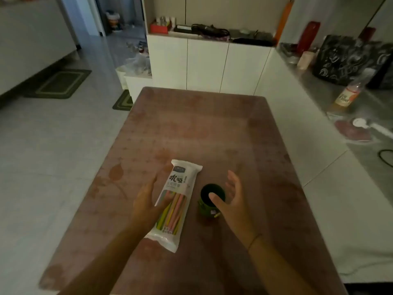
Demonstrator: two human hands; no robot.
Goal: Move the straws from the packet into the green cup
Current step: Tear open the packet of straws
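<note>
- Head view showed the brown table (191,124) bearing everything.
- Packet (180,188) lay flat, apparently unopened — its seal was blurred.
- Left hand (146,201), fingers spread, was at its edge; right hand (230,199), also spread, hovered by the green cup (204,209).
- Straws (176,209) all sat inside the packet — none moved yet.

There is only one view: a wide-angle camera on the person's head, which looks forward and steeply down along the brown desk (212,128). It is near, so the left hand (146,201) and the right hand (231,203) reach in from the bottom edge and look large. At the borders it reaches the floor (53,145) on the left and the white cabinet (208,67) straight ahead.
</note>
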